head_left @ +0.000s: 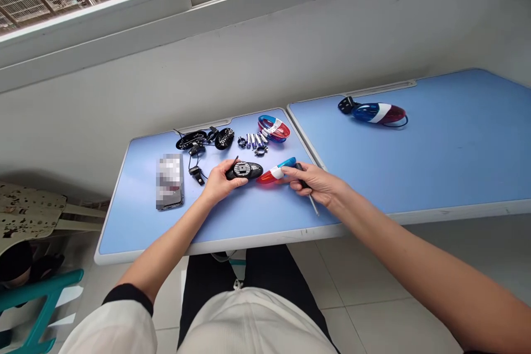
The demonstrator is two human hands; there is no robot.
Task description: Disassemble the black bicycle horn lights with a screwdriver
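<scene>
My left hand is closed round a black oval base with a round speaker grille, holding it on the blue table. My right hand grips a screwdriver whose shaft points toward the table's near edge. Its fingertips touch a red, white and blue lens cover lying just right of the black base.
At the back lie black parts with wires, several small batteries and rings, and another red and blue cover. A phone lies at the left. A whole red, white and blue light rests on the adjoining right table.
</scene>
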